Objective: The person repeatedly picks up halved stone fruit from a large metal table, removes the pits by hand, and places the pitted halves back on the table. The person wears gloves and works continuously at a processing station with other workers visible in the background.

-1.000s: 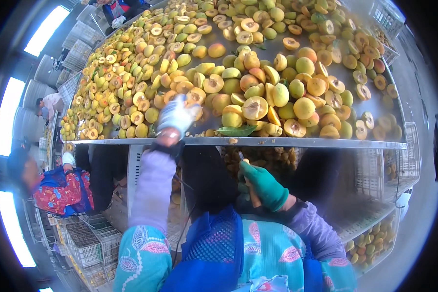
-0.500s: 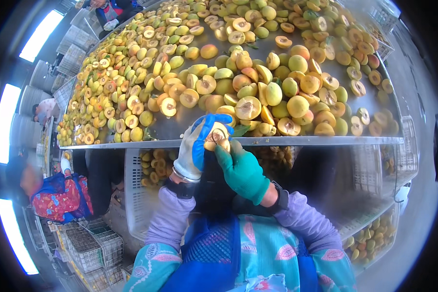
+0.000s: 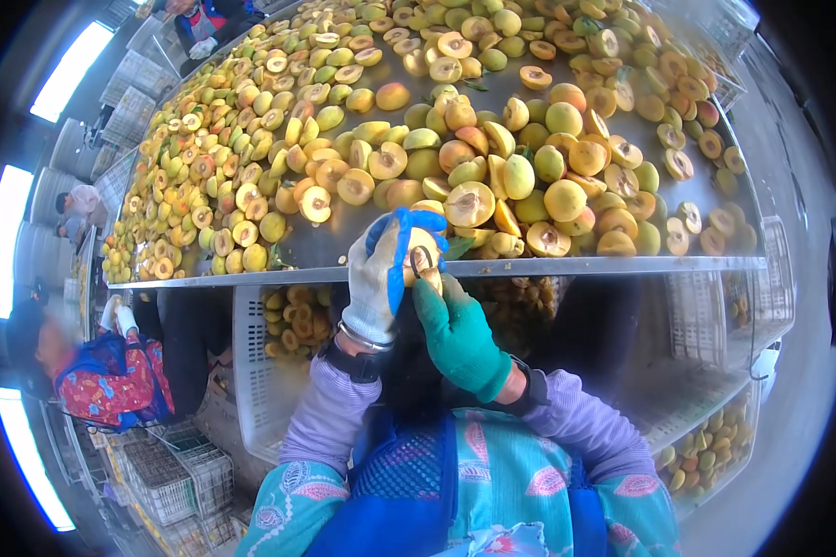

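left hand [image 3: 381, 271] cupped; right hand [image 3: 460, 336] close

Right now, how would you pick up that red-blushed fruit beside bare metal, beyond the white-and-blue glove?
Probably hold the red-blushed fruit around its rounded sides, coming from the right: the table is bare there, while another fruit sits close on its left.

Just left of our left hand [image 3: 381, 274], we have a strip of bare tabletop [image 3: 330, 243] where a hand could pass. Straight ahead and rightward, heaped fruit [image 3: 564, 200] blocks a low reach. Below the metal edge [image 3: 576, 267], a white crate [image 3: 251, 357] hems in our left side.
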A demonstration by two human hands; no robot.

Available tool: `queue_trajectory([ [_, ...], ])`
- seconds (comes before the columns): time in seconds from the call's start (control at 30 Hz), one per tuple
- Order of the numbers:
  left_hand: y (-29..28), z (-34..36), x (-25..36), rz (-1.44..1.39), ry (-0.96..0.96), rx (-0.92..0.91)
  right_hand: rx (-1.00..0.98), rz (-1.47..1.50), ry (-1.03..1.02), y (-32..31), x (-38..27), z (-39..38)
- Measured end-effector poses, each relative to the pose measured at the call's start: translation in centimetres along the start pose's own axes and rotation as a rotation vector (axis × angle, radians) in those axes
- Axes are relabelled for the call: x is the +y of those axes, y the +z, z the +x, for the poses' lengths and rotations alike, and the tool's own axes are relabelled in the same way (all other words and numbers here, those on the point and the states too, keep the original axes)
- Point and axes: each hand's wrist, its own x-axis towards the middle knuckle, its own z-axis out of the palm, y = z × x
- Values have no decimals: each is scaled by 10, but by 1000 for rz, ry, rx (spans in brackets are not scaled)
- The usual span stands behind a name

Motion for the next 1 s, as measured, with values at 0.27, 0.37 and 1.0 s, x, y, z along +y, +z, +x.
queue_trajectory([
  [0.27, 12, 6, 3, -62, -46, 139, 3, 54, 55, 4, 4, 7],
  [0.37, 13, 7, 4, -27, -49, 104, -47, 104, 83, -1, 4, 8],
  [1.0, 18, 13, -1, 270, 293, 39, -20, 38, 30, -9, -5, 12],
])
